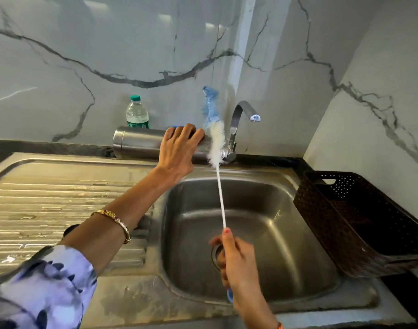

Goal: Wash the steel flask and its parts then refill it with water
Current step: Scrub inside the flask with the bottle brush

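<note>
The steel flask (139,143) lies sideways in the air behind the sink basin (250,233), its base to the left and its mouth to the right near the tap (238,119). My left hand (179,148) grips the flask around its right half. My right hand (236,260) holds the handle end of a long bottle brush (215,136) over the basin. The brush's white stem rises to a white and blue bristle head that stands in front of the flask's mouth end. No water runs from the tap.
A clear plastic water bottle (137,112) with a green cap stands on the dark counter behind the flask. A dark woven basket (360,224) sits right of the basin. The ribbed steel drainboard (60,210) lies left, wet. Marble walls close the back and right.
</note>
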